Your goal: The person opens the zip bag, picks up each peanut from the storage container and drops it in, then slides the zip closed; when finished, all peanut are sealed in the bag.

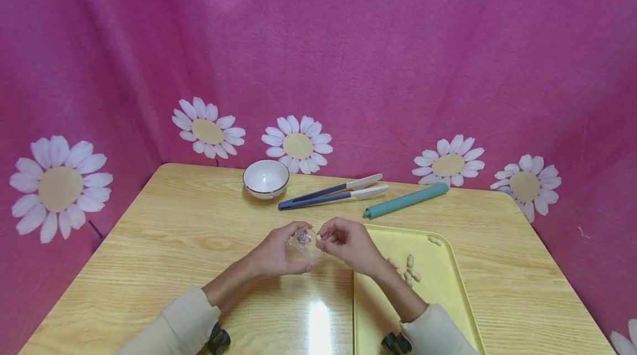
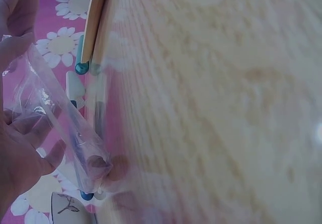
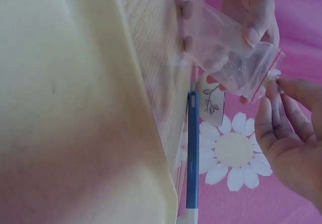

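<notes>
My left hand (image 1: pixel 280 251) holds a clear zip bag (image 3: pixel 221 58) with a red strip along its mouth, the thumb on the near side and the fingers on the far side. Small brown lumps show at the bottom of the bag in both wrist views. At the bag's mouth, my right hand (image 1: pixel 350 244) pinches a small pale peanut (image 1: pixel 318 238) between thumb and fingertips. Beneath the right forearm lies a yellow tray (image 1: pixel 448 299) with several peanuts (image 1: pixel 412 274) in the middle and one peanut (image 1: pixel 434 240) near its far right corner.
A white bowl (image 1: pixel 266 177) with a dark rim stands at the back of the wooden table (image 1: pixel 189 222). Right of it lie blue tongs (image 1: pixel 318 198) with pale tips and a teal rod (image 1: pixel 408 200). A pink flowered cloth (image 1: pixel 348 67) hangs behind the table.
</notes>
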{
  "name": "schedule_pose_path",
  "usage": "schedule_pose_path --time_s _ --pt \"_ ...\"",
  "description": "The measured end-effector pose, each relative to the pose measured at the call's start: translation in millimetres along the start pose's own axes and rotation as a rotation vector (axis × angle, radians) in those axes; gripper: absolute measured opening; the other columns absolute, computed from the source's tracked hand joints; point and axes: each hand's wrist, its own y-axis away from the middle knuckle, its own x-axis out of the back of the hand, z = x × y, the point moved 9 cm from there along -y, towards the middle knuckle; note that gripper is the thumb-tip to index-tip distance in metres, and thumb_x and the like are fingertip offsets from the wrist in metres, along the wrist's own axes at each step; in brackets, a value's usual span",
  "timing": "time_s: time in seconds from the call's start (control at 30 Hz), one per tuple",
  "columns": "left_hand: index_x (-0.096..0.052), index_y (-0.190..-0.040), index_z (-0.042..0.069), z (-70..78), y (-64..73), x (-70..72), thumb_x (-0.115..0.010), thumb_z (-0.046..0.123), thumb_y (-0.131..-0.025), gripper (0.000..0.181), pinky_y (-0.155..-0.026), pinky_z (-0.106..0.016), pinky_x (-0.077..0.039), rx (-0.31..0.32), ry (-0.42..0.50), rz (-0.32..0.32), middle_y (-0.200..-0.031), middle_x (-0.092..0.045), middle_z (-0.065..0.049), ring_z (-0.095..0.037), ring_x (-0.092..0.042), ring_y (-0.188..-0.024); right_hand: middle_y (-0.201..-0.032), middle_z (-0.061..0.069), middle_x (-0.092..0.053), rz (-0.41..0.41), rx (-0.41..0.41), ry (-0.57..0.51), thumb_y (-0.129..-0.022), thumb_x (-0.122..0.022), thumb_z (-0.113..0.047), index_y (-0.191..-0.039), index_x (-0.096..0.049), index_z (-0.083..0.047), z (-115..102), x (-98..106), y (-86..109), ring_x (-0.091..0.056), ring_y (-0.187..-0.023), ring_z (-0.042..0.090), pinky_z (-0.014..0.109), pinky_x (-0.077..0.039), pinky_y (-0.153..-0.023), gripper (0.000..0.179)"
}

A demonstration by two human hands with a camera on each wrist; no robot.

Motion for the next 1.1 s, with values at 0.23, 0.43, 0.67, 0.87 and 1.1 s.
schedule_pose_path --time_s 0.23,0.43,0.67,0.87,1.1 --pt "-0.044 -0.137 0.012 0.8 -0.6 -0.5 -0.080 0.034 -0.071 0.079 -0.104 -0.050 -0.038 -0.002 0.007 -0.008 -0.134 -0.054 -0.005 -0.023 -0.049 -0.125 -0.086 0.013 -0.068 -0.009 0.005 0.068 -0.084 -0.067 -0.006 -0.098 -0.067 0.003 0 5 3.6 -0.060 -0.072 0.003 0.020 -0.053 -0.065 0.016" --pt "-0.044 -0.137 0.013 0.0 -0.7 -0.2 -0.081 0.035 -0.071 0.079 -0.105 -0.049 -0.037 0.012 0.006 -0.007 -0.135 -0.054 -0.004 -0.023 -0.048 -0.126 -0.085 0.013 -0.069 0.019 -0.033 0.075 -0.085 -0.067 -0.007 -0.095 -0.068 -0.001 11 26 10.3 -0.060 -0.072 0.004 0.020 -0.052 -0.066 0.011" --pt "-0.045 -0.136 0.012 2.4 0.6 1.2 -0.081 0.034 -0.070 0.078 -0.107 -0.050 -0.035 -0.006 0.000 0.002 -0.135 -0.054 -0.004 -0.024 -0.047 -0.128 -0.086 0.013 -0.068 0.009 -0.080 0.149 -0.084 -0.069 -0.007 -0.094 -0.067 0.003 28 56 26.3 -0.059 -0.074 0.005 0.020 -0.051 -0.069 0.014" --pt "-0.045 -0.136 0.011 4.1 0.3 1.5 -0.081 0.034 -0.070 0.078 -0.108 -0.050 -0.035 -0.018 -0.019 0.000 -0.136 -0.054 -0.005 -0.025 -0.046 -0.130 -0.083 0.009 -0.069 0.027 -0.142 0.253 -0.084 -0.068 -0.006 -0.092 -0.069 0.002 49 83 39.5 -0.061 -0.074 0.008 0.020 -0.050 -0.066 0.012" --pt "-0.045 -0.136 0.010 5.0 -0.5 1.3 -0.081 0.033 -0.070 0.079 -0.107 -0.050 -0.035 -0.017 -0.023 0.002 -0.135 -0.054 -0.005 -0.024 -0.047 -0.128 -0.075 0.003 -0.066 0.049 -0.210 0.431 -0.082 -0.068 -0.004 -0.087 -0.070 -0.001 68 103 49.9 -0.056 -0.069 0.008 0.020 -0.046 -0.062 0.006"
